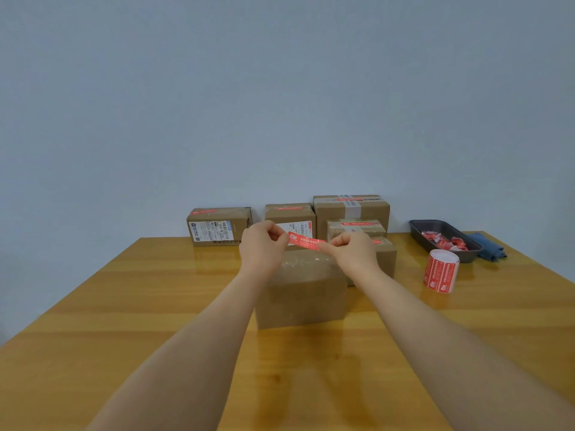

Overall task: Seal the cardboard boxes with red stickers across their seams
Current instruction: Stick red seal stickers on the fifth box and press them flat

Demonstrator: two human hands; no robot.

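A plain cardboard box [301,293] stands in the middle of the wooden table, its taped top facing up. Just above its far edge, a red sticker [304,241] with white print is stretched flat between my hands. My left hand [264,246] pinches its left end and my right hand [351,248] pinches its right end. A roll of red stickers [441,270] stands upright to the right of the box.
Several cardboard boxes with red stickers on top line the wall: one at the left [219,226], one in the middle [291,217], a tall one [351,209] and smaller ones [356,228] in front. A dark tray [443,227] holding red scraps and a blue cloth [488,248] lie at the right.
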